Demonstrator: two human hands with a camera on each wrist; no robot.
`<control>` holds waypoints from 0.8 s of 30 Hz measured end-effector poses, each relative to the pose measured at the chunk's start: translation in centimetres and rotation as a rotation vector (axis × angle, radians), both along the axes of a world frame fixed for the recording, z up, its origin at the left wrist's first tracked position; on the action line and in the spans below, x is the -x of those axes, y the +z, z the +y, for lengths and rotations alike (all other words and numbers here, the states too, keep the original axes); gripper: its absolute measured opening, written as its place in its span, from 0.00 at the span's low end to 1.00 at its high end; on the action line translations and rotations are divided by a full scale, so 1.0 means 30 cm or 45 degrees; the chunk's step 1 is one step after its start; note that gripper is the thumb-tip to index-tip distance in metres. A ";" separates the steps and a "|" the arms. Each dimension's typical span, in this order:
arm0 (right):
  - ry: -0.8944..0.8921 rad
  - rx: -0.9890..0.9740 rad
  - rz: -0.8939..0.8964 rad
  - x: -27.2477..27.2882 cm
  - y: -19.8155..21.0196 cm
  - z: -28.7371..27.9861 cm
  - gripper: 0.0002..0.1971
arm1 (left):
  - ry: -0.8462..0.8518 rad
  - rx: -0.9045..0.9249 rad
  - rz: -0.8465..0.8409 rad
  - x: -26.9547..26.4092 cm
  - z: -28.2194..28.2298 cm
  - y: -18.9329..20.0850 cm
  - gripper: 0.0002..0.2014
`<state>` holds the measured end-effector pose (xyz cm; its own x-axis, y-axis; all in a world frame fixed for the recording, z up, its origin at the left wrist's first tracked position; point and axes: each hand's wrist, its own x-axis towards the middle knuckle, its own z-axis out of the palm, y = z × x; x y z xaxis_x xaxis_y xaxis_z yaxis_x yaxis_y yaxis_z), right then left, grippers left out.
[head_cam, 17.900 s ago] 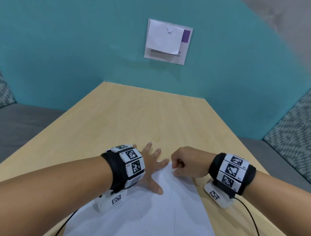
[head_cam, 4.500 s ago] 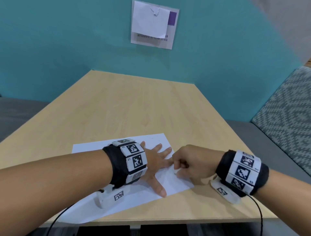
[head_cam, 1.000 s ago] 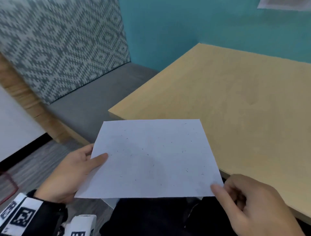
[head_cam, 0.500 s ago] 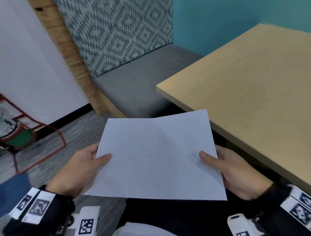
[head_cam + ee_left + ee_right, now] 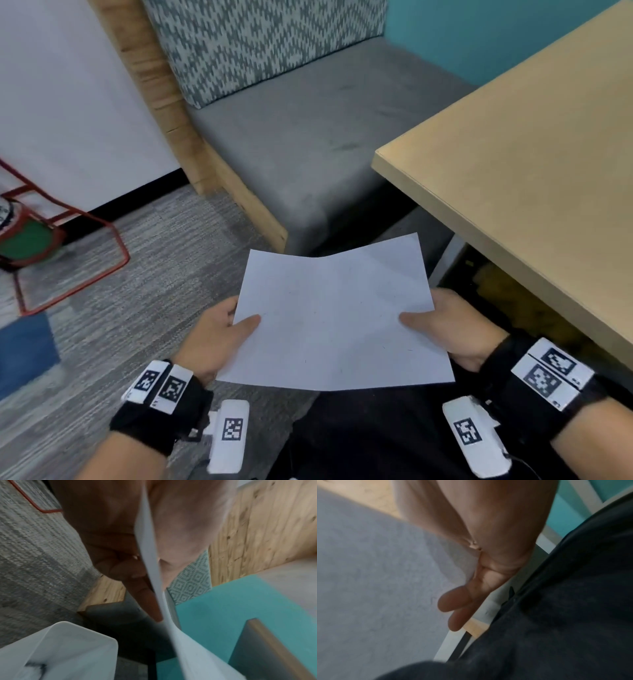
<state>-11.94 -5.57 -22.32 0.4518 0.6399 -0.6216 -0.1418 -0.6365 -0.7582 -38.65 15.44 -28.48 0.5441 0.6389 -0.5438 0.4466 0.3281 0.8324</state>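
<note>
A white sheet of paper (image 5: 335, 315) is held flat in the air above my lap, left of the table. My left hand (image 5: 222, 332) pinches its left edge, thumb on top and fingers underneath. My right hand (image 5: 442, 325) pinches the right edge the same way. In the left wrist view the paper (image 5: 150, 561) runs edge-on between the thumb and the fingers (image 5: 145, 595). In the right wrist view the underside of the paper (image 5: 376, 588) fills the left, with the fingers (image 5: 458, 608) lying against it.
The wooden table (image 5: 534, 164) stands at the right, its corner close to the paper. A grey bench seat (image 5: 308, 137) with a patterned backrest lies ahead. A red wire stand (image 5: 68, 240) sits on the grey carpet at the left. My dark trousers (image 5: 359, 438) are below the paper.
The view has swung further left and down, away from the table. The paper stays in both hands and has drifted slightly right, its far edge now bowing a little.
</note>
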 end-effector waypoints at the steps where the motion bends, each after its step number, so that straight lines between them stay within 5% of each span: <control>1: -0.001 0.023 -0.011 -0.011 -0.011 0.014 0.11 | 0.004 0.005 0.005 -0.024 0.012 -0.043 0.12; 14: 0.041 0.346 -0.201 -0.152 -0.135 0.143 0.14 | -0.369 0.115 0.215 -0.326 0.061 -0.495 0.23; 17: 0.011 0.377 -0.244 -0.155 -0.161 0.176 0.11 | -0.495 0.066 0.375 -0.370 0.041 -0.533 0.31; 20: 0.027 0.382 -0.256 -0.143 -0.177 0.208 0.11 | -0.681 -0.222 0.589 -0.395 0.021 -0.514 0.37; 24: 0.055 0.383 -0.256 -0.123 -0.192 0.251 0.11 | -0.772 -0.447 0.174 -0.440 -0.033 -0.396 0.33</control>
